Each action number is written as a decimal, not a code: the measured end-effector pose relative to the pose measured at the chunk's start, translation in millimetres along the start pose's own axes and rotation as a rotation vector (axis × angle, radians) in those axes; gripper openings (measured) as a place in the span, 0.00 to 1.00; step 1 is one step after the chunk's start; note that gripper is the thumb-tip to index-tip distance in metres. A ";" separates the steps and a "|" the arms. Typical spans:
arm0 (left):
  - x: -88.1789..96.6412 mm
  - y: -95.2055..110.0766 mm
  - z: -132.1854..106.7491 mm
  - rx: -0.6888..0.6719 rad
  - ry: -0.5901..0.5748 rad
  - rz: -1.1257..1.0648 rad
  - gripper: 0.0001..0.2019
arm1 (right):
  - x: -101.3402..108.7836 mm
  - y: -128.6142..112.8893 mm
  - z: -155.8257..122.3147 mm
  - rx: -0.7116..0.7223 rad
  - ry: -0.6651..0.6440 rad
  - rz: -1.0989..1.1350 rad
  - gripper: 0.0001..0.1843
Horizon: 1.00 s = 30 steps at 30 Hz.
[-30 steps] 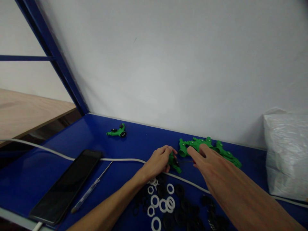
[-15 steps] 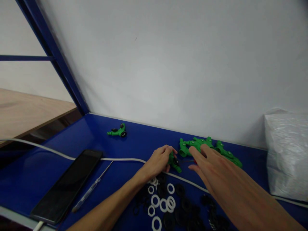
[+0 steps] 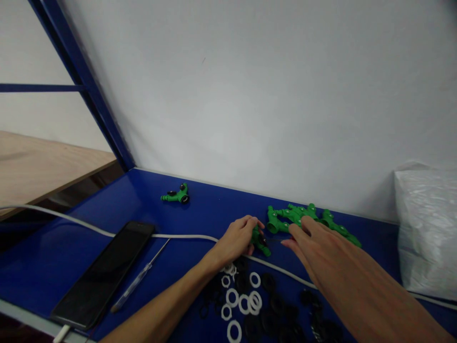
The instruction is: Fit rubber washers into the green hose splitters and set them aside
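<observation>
My left hand (image 3: 237,238) is closed around a green plastic hose splitter (image 3: 263,247) with a black part on it, and its fingers hide much of the piece. My right hand (image 3: 310,252) grips a screwdriver whose thin shaft (image 3: 274,239) points left at the splitter. The handle is hidden in the fingers, and whether the tip touches the black part I cannot tell. Just behind the right hand lie several green splitters (image 3: 274,223). White rings (image 3: 232,297) and black rings (image 3: 268,282) are spread in front of the hands.
A green splitter with black valves (image 3: 180,195) lies at the back left. Left of my forearm are a phone (image 3: 103,276) and a clear-handled screwdriver (image 3: 137,278). A white cable (image 3: 193,236) crosses the blue table. At right stands a white plastic-wrapped package (image 3: 426,233).
My right hand's fingers have closed more around the screwdriver handle, and a bit of red seen there is now covered. The left hand keeps its hold; the view has shifted slightly.
</observation>
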State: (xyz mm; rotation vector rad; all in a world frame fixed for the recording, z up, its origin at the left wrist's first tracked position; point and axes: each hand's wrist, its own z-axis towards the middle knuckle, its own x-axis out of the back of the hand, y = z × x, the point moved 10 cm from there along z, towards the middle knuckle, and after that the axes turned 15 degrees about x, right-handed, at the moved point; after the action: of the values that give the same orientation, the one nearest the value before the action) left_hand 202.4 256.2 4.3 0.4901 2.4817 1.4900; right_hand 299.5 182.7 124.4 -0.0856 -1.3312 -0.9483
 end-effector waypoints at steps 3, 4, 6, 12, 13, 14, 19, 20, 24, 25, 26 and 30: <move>-1.1 0.6 0.4 -0.016 -0.010 0.014 0.21 | 8.8 -1.4 -2.3 -0.001 0.022 0.022 0.17; -1.1 0.6 0.8 -0.024 -0.011 0.018 0.21 | 10.1 1.0 -3.7 0.008 0.016 0.056 0.17; 0.3 0.1 2.4 -0.037 0.002 0.020 0.21 | 12.2 13.4 -7.9 -0.010 -0.008 0.145 0.17; 0.1 -2.8 8.0 -0.052 -0.008 0.023 0.19 | 11.1 46.1 -44.8 -0.239 -0.080 0.320 0.21; 0.3 -2.7 8.4 -0.054 -0.005 0.024 0.19 | 6.0 46.9 -60.4 -0.309 -0.071 0.315 0.23; 0.3 -2.5 8.6 -0.056 -0.002 0.024 0.19 | -2.3 43.1 -77.2 -0.350 -0.065 0.326 0.24; -0.7 -1.8 8.8 -0.059 -0.007 0.017 0.19 | -57.7 13.9 -166.2 -0.490 -0.102 0.410 0.22; -0.5 -2.0 9.0 -0.059 -0.007 0.018 0.19 | -61.5 9.6 -177.2 -0.505 -0.096 0.404 0.23; 1.2 -2.1 10.0 -0.070 -0.002 0.026 0.19 | -61.8 -1.3 -191.9 -0.557 -0.112 0.405 0.22; 1.5 -2.0 10.2 -0.071 -0.001 0.026 0.19 | -59.5 -2.2 -191.1 -0.570 -0.108 0.408 0.22; 1.7 -2.0 10.3 -0.071 -0.002 0.025 0.20 | -57.5 -2.9 -189.8 -0.579 -0.104 0.413 0.22; 1.1 -1.0 9.6 -0.069 -0.017 0.011 0.21 | -52.8 -3.9 -188.9 -0.590 -0.068 0.416 0.19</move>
State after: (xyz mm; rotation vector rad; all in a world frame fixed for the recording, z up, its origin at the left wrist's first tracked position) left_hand 204.4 264.0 -1.1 0.5037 2.4094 1.5627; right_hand 447.5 103.6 22.9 -0.8212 -1.0003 -0.9518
